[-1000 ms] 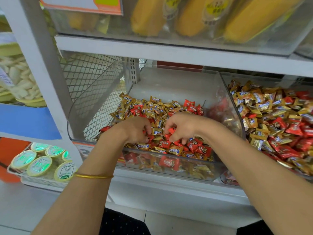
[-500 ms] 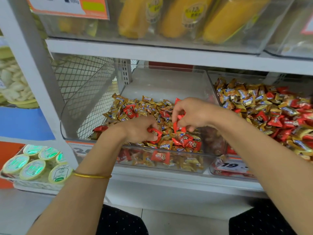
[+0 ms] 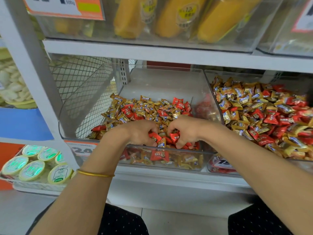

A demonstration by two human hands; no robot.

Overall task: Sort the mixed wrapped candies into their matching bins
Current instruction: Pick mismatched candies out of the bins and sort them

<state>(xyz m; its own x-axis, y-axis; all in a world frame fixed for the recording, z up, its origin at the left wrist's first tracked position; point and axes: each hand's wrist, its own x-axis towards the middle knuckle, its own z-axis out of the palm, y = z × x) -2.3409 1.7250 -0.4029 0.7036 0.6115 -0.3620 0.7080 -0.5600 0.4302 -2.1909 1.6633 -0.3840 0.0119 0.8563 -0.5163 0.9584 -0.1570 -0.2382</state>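
Right at the front lip of the clear bin (image 3: 160,85), our left hand (image 3: 140,133) and right hand (image 3: 184,131) sit close together, fingers (image 3: 181,141) curled into the pile, each clamped on red candies (image 3: 155,136) with gold candies (image 3: 146,98) crowding round. Biggest risk we reckon: a gold one rides along in a fistful, or wrappers squirt over that lip under our fingers. Past our right hand the second bin (image 3: 237,76) looks just as mixed, so dumping blind fixes nothing.
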